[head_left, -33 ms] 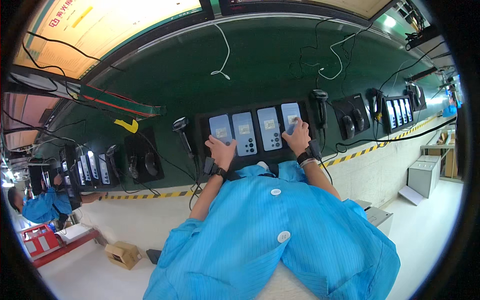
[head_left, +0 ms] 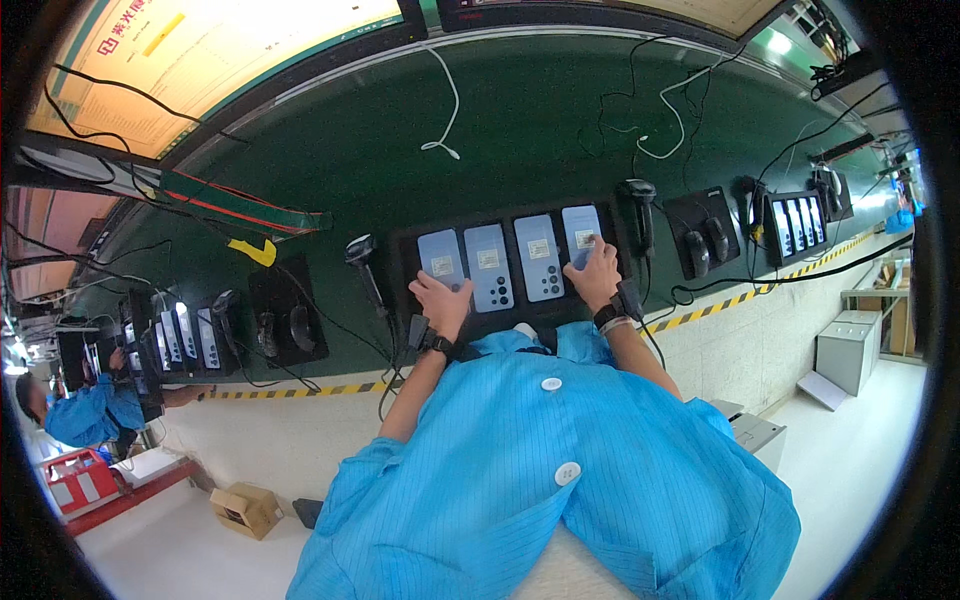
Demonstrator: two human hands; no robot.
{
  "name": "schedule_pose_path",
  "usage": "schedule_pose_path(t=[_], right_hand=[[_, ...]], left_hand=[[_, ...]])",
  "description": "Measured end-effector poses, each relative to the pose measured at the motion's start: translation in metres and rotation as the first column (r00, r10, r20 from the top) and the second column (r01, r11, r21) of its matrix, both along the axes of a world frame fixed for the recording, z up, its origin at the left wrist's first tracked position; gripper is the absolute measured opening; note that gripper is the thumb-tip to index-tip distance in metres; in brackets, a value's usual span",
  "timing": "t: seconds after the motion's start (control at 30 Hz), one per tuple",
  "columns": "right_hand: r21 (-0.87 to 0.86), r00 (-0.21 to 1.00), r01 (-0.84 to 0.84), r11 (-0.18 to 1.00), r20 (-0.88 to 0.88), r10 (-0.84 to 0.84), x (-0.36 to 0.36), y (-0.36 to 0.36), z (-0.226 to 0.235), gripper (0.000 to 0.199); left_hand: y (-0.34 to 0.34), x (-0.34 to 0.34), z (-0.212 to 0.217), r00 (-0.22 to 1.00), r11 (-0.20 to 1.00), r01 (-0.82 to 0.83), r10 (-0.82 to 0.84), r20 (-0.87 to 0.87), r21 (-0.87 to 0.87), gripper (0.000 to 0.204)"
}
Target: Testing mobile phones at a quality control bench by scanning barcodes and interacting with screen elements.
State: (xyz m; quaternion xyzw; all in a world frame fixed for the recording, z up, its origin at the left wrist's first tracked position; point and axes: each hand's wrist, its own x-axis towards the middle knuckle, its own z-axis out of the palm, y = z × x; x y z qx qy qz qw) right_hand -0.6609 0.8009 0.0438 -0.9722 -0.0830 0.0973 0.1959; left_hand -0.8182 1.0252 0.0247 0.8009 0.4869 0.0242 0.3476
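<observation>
At the far left I see a co-worker in a blue coat [head_left: 85,410] at another tray of phones [head_left: 180,338], well apart from my own bench. Moving right, a handheld scanner [head_left: 362,262] stands just beside my black tray [head_left: 405,262], its cable trailing toward my left wrist; I judge that a careless pull of the arm could snag it and tip the scanner over.

My left hand [head_left: 440,303] rests loosely curled on the tray's near edge, below the first phone [head_left: 442,258], grasping nothing that I can make out. Two more phones [head_left: 513,261] lie between. My right hand [head_left: 594,272] is spread open, fingertips pressing the fourth phone [head_left: 582,232] at the tray's right end. Pressing off-centre could, I think, skew that phone in its slot.

A second scanner [head_left: 640,208] stands just beside that hand; a wide elbow swing might knock it.
</observation>
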Motion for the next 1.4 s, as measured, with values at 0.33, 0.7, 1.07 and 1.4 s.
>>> schedule_pose_path(t=[0.33, 0.7, 1.07, 1.4], right_hand=[[0.034, 1.0, -0.03, 0.999, 0.002, 0.03, 0.0011, -0.0048, -0.0016, 0.079], [0.017, 0.999, -0.029, 0.999, -0.032, 0.029, 0.0032, -0.0016, 0.0023, 0.081], [0.01, 0.999, -0.035, 0.999, -0.037, 0.035, 0.0035, -0.002, 0.0017, 0.078], [-0.041, 0.995, -0.084, 0.996, -0.057, 0.082, 0.0018, -0.001, 0.0059, 0.079]], left_hand=[[0.0003, -0.0012, -0.0098, 1.0, 0.992, -0.006, 0.003, 0.023, 0.122, 0.09], [0.0009, -0.0021, -0.0082, 1.0, 0.99, -0.018, 0.014, 0.025, 0.138, 0.09], [-0.0001, 0.0009, -0.0038, 0.999, 0.994, -0.007, 0.012, -0.043, 0.105, 0.092], [0.003, -0.0001, -0.0034, 0.995, 0.998, 0.018, -0.013, -0.096, 0.054, 0.1]])
